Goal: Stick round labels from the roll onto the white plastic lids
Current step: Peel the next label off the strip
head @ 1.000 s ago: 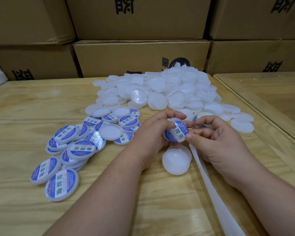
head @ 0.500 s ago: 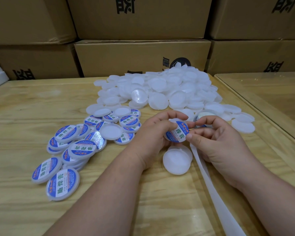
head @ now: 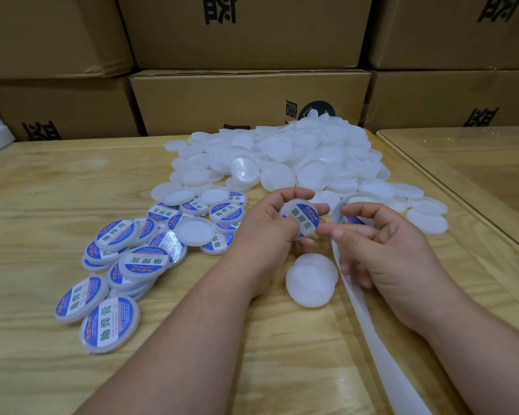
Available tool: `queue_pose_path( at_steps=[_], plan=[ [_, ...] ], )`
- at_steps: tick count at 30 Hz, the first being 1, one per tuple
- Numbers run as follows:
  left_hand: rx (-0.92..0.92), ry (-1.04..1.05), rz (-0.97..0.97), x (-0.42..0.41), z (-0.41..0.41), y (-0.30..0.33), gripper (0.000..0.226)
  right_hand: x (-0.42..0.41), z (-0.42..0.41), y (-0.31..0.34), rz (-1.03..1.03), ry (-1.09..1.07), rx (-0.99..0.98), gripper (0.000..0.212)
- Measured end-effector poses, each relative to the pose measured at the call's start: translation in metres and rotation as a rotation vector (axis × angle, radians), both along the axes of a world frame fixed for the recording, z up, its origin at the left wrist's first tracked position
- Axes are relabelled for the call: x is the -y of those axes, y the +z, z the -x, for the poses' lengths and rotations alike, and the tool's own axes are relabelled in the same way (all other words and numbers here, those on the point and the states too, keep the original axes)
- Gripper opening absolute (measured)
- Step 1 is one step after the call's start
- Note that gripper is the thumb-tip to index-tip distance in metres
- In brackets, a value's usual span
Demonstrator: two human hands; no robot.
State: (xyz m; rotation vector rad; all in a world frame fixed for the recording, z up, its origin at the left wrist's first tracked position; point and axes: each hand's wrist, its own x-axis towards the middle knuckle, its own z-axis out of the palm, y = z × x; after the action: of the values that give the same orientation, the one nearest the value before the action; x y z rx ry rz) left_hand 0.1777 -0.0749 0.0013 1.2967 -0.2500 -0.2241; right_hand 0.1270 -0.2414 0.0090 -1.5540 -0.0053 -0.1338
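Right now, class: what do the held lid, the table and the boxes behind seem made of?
Held lid: translucent white plastic, probably; light shows through its rim. Its label: glossy printed paper or film. Table: pale wood with visible grain, sheen suggests varnish. Boxes: matte brown cardboard.

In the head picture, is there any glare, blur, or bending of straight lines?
Head view: soft, even light; mild glare on the glass tabletop at right; wide-angle bending of the cardboard boxes; labelled lids at lower left slightly smeared; both hands fairly sharp.

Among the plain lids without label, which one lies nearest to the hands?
The lone unlabelled lid directly below both hands, apart from the big white heap.
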Motion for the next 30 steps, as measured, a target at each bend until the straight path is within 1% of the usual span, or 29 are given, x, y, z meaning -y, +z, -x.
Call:
queue_pose_path(
  at_steps=[2, 4, 7, 9, 10, 12, 15, 17, 20, 23, 24, 27, 28, 30],
  plan=[
    [0.039, 0.042, -0.066, 0.001, 0.000, -0.001, 0.052, 0.000, 0.002, 0.001, 0.022, -0.008, 0.011, 0.031],
    [0.065, 0.064, -0.095, 0.002, 0.000, -0.001, 0.048, 0.000, 0.003, 0.000, 0.043, -0.024, 0.032, 0.019],
    [0.042, 0.116, -0.034, 0.000, 0.000, -0.001, 0.030, 0.002, 0.004, 0.000, 0.063, -0.075, 0.089, 0.013],
    [0.003, 0.152, 0.021, -0.001, 0.000, 0.001, 0.018, 0.002, 0.004, 0.001, 0.048, -0.113, 0.134, 0.015],
    [-0.013, 0.161, 0.035, -0.002, 0.000, 0.002, 0.017, 0.003, 0.004, 0.001, 0.039, -0.132, 0.150, 0.018],
    [-0.038, 0.166, 0.050, -0.002, 0.000, 0.005, 0.027, 0.004, 0.004, 0.001, 0.021, -0.175, 0.173, 0.027],
    [-0.039, 0.217, 0.026, -0.002, -0.001, 0.007, 0.045, 0.005, 0.004, 0.002, 0.021, -0.220, 0.200, 0.025],
    [-0.022, 0.269, -0.005, -0.001, -0.001, 0.005, 0.045, 0.005, 0.005, 0.003, 0.047, -0.226, 0.208, 0.027],
    [-0.008, 0.297, -0.002, 0.000, -0.002, 0.003, 0.031, 0.004, 0.006, 0.003, 0.089, -0.225, 0.199, 0.037],
    [-0.063, 0.278, 0.127, -0.002, -0.004, 0.005, 0.010, 0.004, 0.007, 0.004, 0.102, -0.229, 0.186, 0.035],
    [-0.094, 0.262, 0.194, -0.003, -0.005, 0.005, 0.009, 0.004, 0.007, 0.004, 0.104, -0.232, 0.181, 0.034],
    [-0.178, 0.244, 0.338, -0.007, -0.006, 0.007, 0.025, 0.004, 0.006, 0.004, 0.115, -0.243, 0.170, 0.034],
    [-0.191, 0.242, 0.363, -0.008, -0.006, 0.008, 0.026, 0.004, 0.007, 0.004, 0.116, -0.244, 0.168, 0.034],
    [-0.205, 0.237, 0.405, -0.010, -0.005, 0.009, 0.017, 0.004, 0.007, 0.004, 0.126, -0.252, 0.174, 0.034]
  ],
)
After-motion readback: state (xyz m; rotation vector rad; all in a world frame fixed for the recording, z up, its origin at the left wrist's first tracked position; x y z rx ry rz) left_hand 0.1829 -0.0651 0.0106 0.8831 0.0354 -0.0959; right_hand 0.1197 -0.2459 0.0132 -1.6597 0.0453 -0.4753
